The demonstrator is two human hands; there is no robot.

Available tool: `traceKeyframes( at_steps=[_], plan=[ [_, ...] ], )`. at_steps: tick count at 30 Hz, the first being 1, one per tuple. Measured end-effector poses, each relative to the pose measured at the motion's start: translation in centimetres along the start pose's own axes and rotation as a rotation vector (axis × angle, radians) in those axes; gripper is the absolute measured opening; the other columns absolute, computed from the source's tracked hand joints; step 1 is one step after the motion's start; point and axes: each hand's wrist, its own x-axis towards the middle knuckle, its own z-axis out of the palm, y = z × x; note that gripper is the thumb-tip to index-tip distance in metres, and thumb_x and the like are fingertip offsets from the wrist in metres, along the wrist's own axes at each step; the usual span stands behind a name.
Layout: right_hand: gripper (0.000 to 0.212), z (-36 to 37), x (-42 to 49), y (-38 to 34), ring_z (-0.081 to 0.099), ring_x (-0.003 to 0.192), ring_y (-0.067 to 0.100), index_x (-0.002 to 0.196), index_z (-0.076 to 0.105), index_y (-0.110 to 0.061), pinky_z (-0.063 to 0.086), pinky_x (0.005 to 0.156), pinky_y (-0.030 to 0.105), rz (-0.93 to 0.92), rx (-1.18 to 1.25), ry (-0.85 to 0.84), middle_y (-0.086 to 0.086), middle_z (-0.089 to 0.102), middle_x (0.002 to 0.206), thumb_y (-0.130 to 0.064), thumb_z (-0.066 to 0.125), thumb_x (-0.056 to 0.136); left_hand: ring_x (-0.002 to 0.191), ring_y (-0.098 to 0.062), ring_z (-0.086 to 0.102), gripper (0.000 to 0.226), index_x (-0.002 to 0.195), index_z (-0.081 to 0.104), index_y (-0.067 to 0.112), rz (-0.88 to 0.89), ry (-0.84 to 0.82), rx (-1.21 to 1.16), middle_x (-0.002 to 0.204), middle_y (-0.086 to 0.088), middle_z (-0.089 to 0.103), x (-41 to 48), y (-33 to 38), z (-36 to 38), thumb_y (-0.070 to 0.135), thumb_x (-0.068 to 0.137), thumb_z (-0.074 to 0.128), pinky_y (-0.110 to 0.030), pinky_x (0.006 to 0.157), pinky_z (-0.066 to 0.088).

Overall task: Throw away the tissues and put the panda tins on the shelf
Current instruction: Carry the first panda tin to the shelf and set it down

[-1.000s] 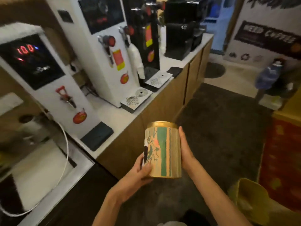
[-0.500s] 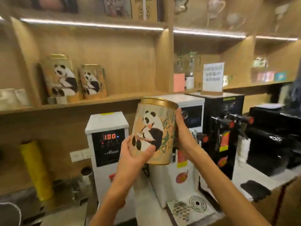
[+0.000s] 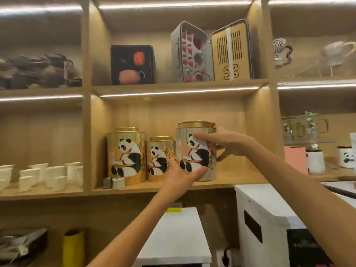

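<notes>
Both hands were clamped on the panda tin [image 3: 194, 151], upright on the wooden shelf [image 3: 231, 183]: left hand [image 3: 181, 178] at its lower front, right hand [image 3: 225, 143] at its upper right side. It stood just right of a smaller tin [image 3: 159, 157] and a large tin [image 3: 126, 157].

Right of the held tin [image 3: 195, 151], the shelf board [image 3: 240, 178] lies bare up to the cubby's side wall [image 3: 264, 132]. Left is blocked: the small tin [image 3: 159, 158] stands just beside it, the large tin [image 3: 126, 157] beyond.

head view, facing shelf [image 3: 173, 186], close, level
</notes>
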Motion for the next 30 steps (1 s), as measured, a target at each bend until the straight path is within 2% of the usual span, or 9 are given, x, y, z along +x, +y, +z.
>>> traceKeyframes(
  at_steps=[3, 6, 12, 15, 17, 23, 25, 27, 30],
  plan=[
    [0.092, 0.9, 5.6, 2.7, 0.050, 0.125, 0.040, 0.140, 0.024, -0.035, 0.049, 0.093, 0.063, 0.035, -0.017, 0.061, 0.012, 0.046, 0.142, -0.059, 0.078, 0.069, 0.149, -0.030, 0.025, 0.132, 0.153, 0.000, 0.027, -0.044, -0.052, -0.004, 0.164, -0.004, 0.019, 5.5, -2.9, 2.2, 0.084, 0.055, 0.068, -0.052, 0.118, 0.031],
    [0.106, 1.1, 9.7, 6.7, 0.048, 0.126, 0.040, 0.147, 0.014, -0.037, 0.051, 0.091, 0.063, 0.044, -0.022, 0.114, 0.012, 0.038, 0.147, -0.055, 0.081, 0.067, 0.143, -0.028, 0.036, 0.111, 0.153, 0.016, 0.019, -0.067, -0.037, 0.032, 0.157, -0.007, 0.035, 10.0, -5.3, 5.1, 0.065, 0.070, 0.075, -0.051, 0.114, 0.037],
    [0.103, 1.3, 15.7, 13.3, 0.048, 0.112, 0.029, 0.140, 0.020, -0.044, 0.056, 0.073, 0.050, 0.069, 0.024, 0.089, 0.007, 0.040, 0.144, -0.058, 0.084, 0.060, 0.147, -0.034, 0.023, 0.117, 0.155, 0.007, 0.016, -0.208, -0.034, 0.091, 0.160, -0.013, 0.023, 14.8, -8.6, 8.8, 0.061, 0.072, 0.075, -0.052, 0.118, 0.029],
    [0.101, 2.0, 17.9, 16.0, 0.050, 0.111, 0.028, 0.138, 0.022, -0.043, 0.056, 0.074, 0.052, 0.051, 0.044, 0.068, 0.003, 0.044, 0.135, -0.057, 0.085, 0.061, 0.148, -0.034, 0.019, 0.116, 0.156, 0.010, 0.015, -0.271, 0.008, 0.118, 0.161, -0.015, 0.020, 15.6, -9.6, 10.3, 0.058, 0.072, 0.078, -0.050, 0.118, 0.026],
    [0.099, 2.1, 19.1, 17.2, 0.051, 0.111, 0.029, 0.138, 0.022, -0.043, 0.057, 0.073, 0.053, 0.049, 0.068, 0.046, 0.000, 0.045, 0.129, -0.057, 0.084, 0.062, 0.147, -0.034, 0.023, 0.112, 0.154, 0.015, 0.013, -0.284, 0.057, 0.154, 0.159, -0.015, 0.024, 16.1, -9.9, 11.0, 0.056, 0.072, 0.078, -0.048, 0.116, 0.029],
    [0.101, 2.0, 23.3, 19.5, 0.057, 0.091, 0.013, 0.144, 0.019, -0.037, 0.047, 0.057, 0.029, -0.055, 0.125, -0.008, 0.001, 0.047, 0.125, -0.053, 0.083, 0.068, 0.133, -0.032, 0.044, 0.094, 0.144, 0.036, 0.007, -0.290, 0.119, 0.253, 0.145, -0.014, 0.047, 18.5, -10.3, 12.3, 0.054, 0.074, 0.078, -0.045, 0.109, 0.042],
    [0.101, 2.4, 24.2, 20.3, 0.057, 0.089, 0.010, 0.146, 0.017, -0.036, 0.047, 0.060, 0.026, -0.097, 0.152, -0.008, 0.001, 0.045, 0.126, -0.050, 0.082, 0.070, 0.133, -0.031, 0.045, 0.090, 0.143, 0.039, 0.008, -0.293, 0.154, 0.254, 0.144, -0.012, 0.049, 19.3, -10.9, 12.8, 0.051, 0.075, 0.079, -0.047, 0.109, 0.042],
    [0.102, 3.0, 25.0, 21.2, 0.058, 0.102, 0.018, 0.147, 0.017, -0.037, 0.052, 0.070, 0.029, -0.147, 0.168, 0.002, 0.004, 0.043, 0.135, -0.052, 0.082, 0.069, 0.133, -0.031, 0.046, 0.088, 0.142, 0.041, 0.010, -0.308, 0.178, 0.246, 0.143, -0.012, 0.051, 19.8, -11.3, 13.0, 0.049, 0.073, 0.081, -0.048, 0.110, 0.042],
    [0.112, 4.0, 25.8, 22.1, 0.044, 0.133, 0.032, 0.148, 0.014, -0.041, 0.047, 0.102, 0.053, -0.191, 0.186, 0.056, 0.010, 0.034, 0.153, -0.064, 0.080, 0.061, 0.130, -0.031, 0.047, 0.087, 0.138, 0.044, 0.007, -0.321, 0.221, 0.241, 0.140, -0.013, 0.052, 20.3, -11.6, 13.0, 0.048, 0.071, 0.082, -0.048, 0.108, 0.044]
  ],
)
